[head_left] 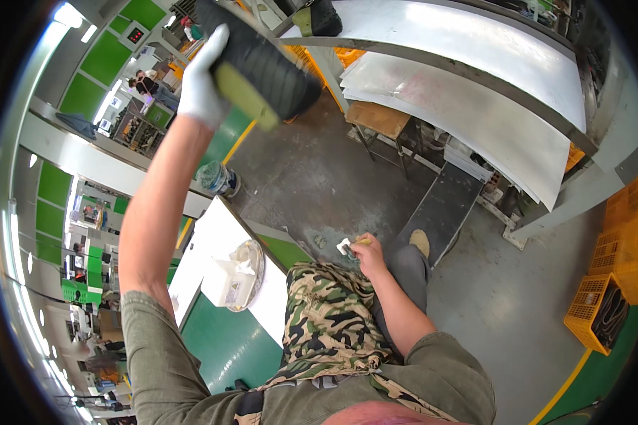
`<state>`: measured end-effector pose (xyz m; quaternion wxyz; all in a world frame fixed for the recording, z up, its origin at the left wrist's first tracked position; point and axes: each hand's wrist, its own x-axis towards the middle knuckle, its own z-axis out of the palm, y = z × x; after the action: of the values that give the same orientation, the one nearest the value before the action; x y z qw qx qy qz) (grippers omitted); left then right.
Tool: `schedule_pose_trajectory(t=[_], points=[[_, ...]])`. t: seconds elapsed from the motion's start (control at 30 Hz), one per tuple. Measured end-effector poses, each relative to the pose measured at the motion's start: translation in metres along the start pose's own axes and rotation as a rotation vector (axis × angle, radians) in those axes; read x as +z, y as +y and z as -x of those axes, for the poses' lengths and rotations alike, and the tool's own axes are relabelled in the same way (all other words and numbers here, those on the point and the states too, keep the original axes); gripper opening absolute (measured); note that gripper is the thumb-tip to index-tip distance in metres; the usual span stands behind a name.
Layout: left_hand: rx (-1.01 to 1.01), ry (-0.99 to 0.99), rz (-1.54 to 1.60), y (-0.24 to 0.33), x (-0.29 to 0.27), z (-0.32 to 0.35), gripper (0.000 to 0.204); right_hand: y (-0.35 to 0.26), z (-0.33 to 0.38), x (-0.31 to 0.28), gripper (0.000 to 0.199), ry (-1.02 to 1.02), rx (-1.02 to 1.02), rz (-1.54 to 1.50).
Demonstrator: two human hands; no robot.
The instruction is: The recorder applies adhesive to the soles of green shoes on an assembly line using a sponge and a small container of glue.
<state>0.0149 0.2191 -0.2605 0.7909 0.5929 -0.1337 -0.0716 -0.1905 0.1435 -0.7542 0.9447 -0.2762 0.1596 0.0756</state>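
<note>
High at the upper left, my left hand (204, 81), in a white glove, is closed around a black and olive-green shoe (269, 67). The shoe is tilted and partly blurred, with a ribbed black side showing. My bare right hand (370, 256) is low in front of my lap. Its fingers are closed on a small brush (362, 242) with a yellowish handle and a whitish end. A second black and olive shoe (319, 20) rests on the metal rack at the top. Between my arms hangs a camouflage apron (326, 312).
A white table (209, 237) at my left bears a white container (228, 283) in a round tray. Beyond it stands a clear bucket (218, 178). Ahead are a wooden stool (378, 119), metal sheets (468, 99) and a dark board (439, 212). Orange crates (592, 304) stand right.
</note>
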Motion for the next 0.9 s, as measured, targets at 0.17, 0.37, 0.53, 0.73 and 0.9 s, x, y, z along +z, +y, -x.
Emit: schedule_pose_trajectory(t=[0.17,0.37,0.53,0.73,0.9], points=[[0.031,0.090,-0.175,-0.006,0.125,-0.093,0.029,-0.008,-0.020,-0.008,0.020,0.113,-0.021,-0.140],[0.034,-0.218,-0.210,-0.045,0.167,-0.177,0.032,-0.007,-0.030,0.001,0.020,0.050,-0.003,-0.156],[-0.085,-0.211,-0.458,-0.092,0.165,-0.217,0.031,-0.005,-0.024,0.007,0.022,0.059,-0.012,-0.194],[0.481,-0.321,-1.134,-0.080,0.107,-0.213,0.026,0.020,-0.031,-0.002,0.022,0.057,-0.008,-0.023],[0.488,-0.402,-1.202,-0.050,0.060,0.019,0.037,0.004,-0.039,-0.014,0.018,0.148,-0.133,0.015]])
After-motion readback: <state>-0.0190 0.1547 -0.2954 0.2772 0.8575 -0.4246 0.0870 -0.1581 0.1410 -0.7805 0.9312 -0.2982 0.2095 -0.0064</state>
